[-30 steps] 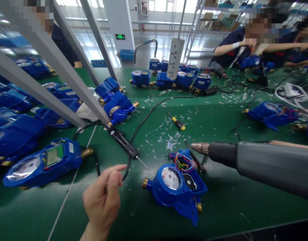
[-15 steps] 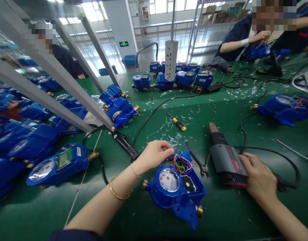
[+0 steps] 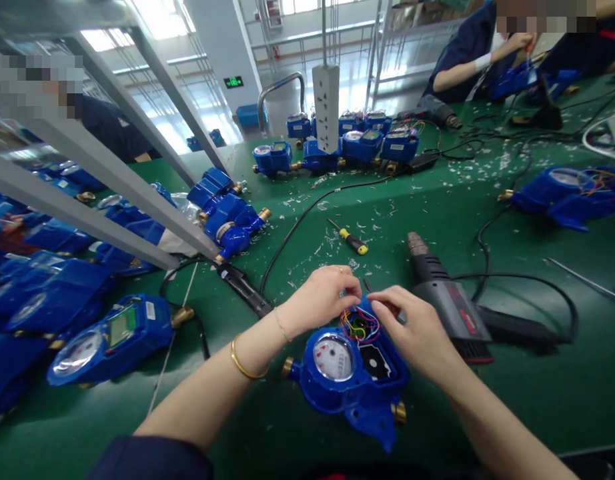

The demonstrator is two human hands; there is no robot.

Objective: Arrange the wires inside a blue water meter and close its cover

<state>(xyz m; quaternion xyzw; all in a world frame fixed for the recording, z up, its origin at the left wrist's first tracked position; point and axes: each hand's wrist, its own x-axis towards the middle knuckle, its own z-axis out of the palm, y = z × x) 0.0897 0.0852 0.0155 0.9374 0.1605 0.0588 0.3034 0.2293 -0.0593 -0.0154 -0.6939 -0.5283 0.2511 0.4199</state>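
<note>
On the green bench mat (image 3: 517, 407), left hand (image 3: 323, 297) and right hand (image 3: 412, 327) curl over a blue water meter (image 3: 347, 377)

Beneath the palms, the glossy plastic meter lies dial up, its long axis running from one brass port (image 3: 287, 367) at left to another (image 3: 398, 413) at near right. Both sets of fingers hang half-closed, almost meeting above its thin coloured wires (image 3: 358, 325); any grip is hidden. A grey heat gun (image 3: 450, 310) lies just right.

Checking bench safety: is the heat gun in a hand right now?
No, the heat gun lies on the green mat, with the left hand and right hand at the coloured wires of the blue water meter.
</note>
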